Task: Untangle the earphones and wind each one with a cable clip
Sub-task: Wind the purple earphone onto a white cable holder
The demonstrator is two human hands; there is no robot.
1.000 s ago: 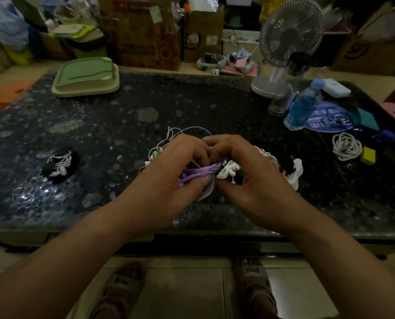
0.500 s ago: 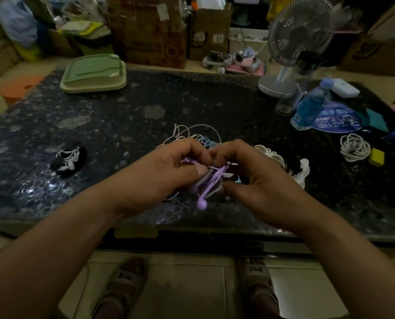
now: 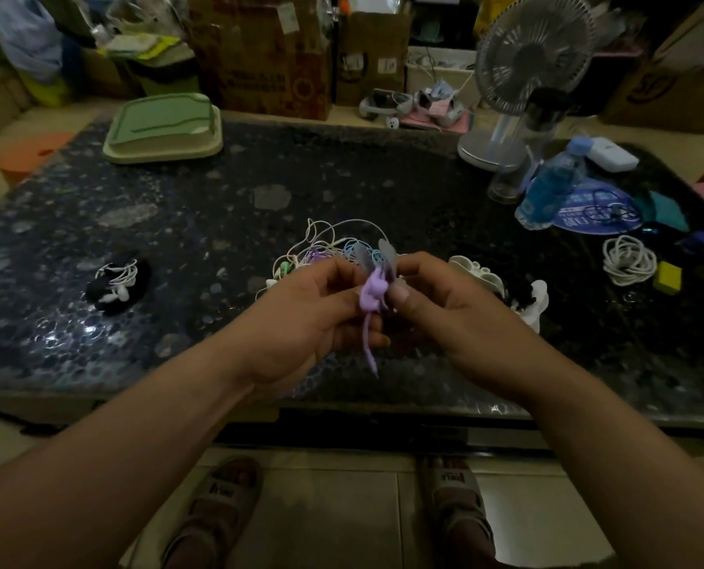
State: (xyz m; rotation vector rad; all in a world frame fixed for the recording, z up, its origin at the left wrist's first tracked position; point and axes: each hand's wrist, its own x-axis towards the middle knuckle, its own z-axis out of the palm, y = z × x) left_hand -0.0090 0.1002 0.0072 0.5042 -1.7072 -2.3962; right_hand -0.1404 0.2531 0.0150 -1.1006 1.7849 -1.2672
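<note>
A coiled purple earphone (image 3: 372, 295) is held above the dark table (image 3: 218, 223) near its front edge, one end of its cable dangling below. My left hand (image 3: 313, 314) pinches the bundle from the left. My right hand (image 3: 436, 310) pinches it from the right, along with a translucent grey cable clip (image 3: 377, 256) whose two flaps stick up above the fingers. Behind my hands lies a tangle of white, blue, green and purple earphones (image 3: 325, 248). A white earphone wound on a black clip (image 3: 118, 281) lies at the left.
White and black clips (image 3: 510, 289) sit to the right of my hands. Farther right are a coiled white cable (image 3: 629, 260), a yellow block (image 3: 667, 277), a blue bottle (image 3: 547, 190), a clear tumbler (image 3: 518, 158) and a fan (image 3: 526, 67). A green lidded tray (image 3: 163, 129) stands at the back left.
Both hands have risen slightly with the purple earphone, now gathered into a tighter upright bundle. The grey clip's flaps have come into view above the fingers.
</note>
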